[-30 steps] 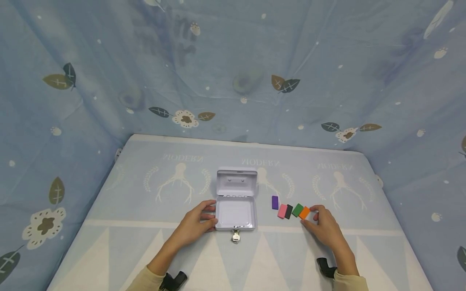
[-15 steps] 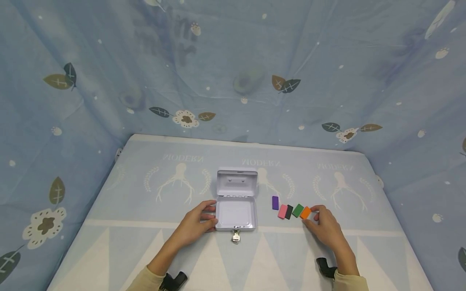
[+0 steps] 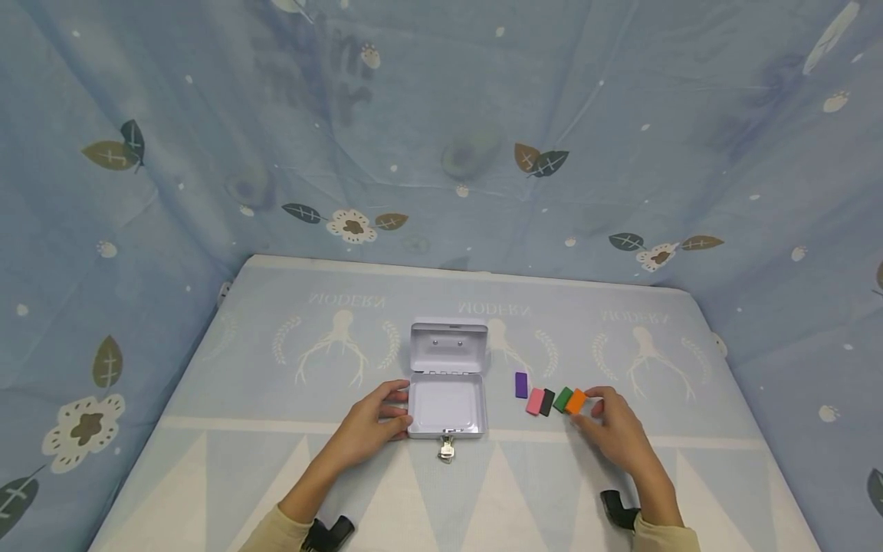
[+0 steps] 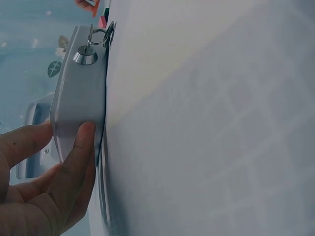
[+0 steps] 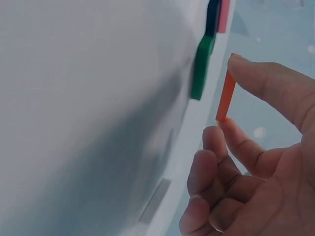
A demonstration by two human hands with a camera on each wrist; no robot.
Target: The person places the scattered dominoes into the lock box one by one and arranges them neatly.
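My right hand [image 3: 614, 429] pinches an orange domino block [image 5: 226, 96] by its two ends, between thumb and a fingertip. In the right wrist view the block stands apart from a green block [image 5: 201, 69] and appears lifted off the table. In the head view it overlaps the green one's right side. My left hand [image 3: 372, 425] grips the near left corner of a pale metal cash box [image 3: 448, 405], whose lid [image 3: 448, 349] is raised. A lock with a key [image 4: 86, 54] and ring sits on the box's front. The bottom of the box looks bare.
Left of the green block lie a black block [image 3: 547, 402], a pink block [image 3: 534, 402] touching it, and a purple block [image 3: 520, 385] farther back. The patterned tabletop [image 3: 338, 284] ends at a blue curtain [image 3: 441, 138]. A black strap piece [image 3: 618, 509] sits at the right wrist.
The orange block and my right fingers have shifted very slightly to the left, over the green block's edge. My left hand and the cash box keep their place.
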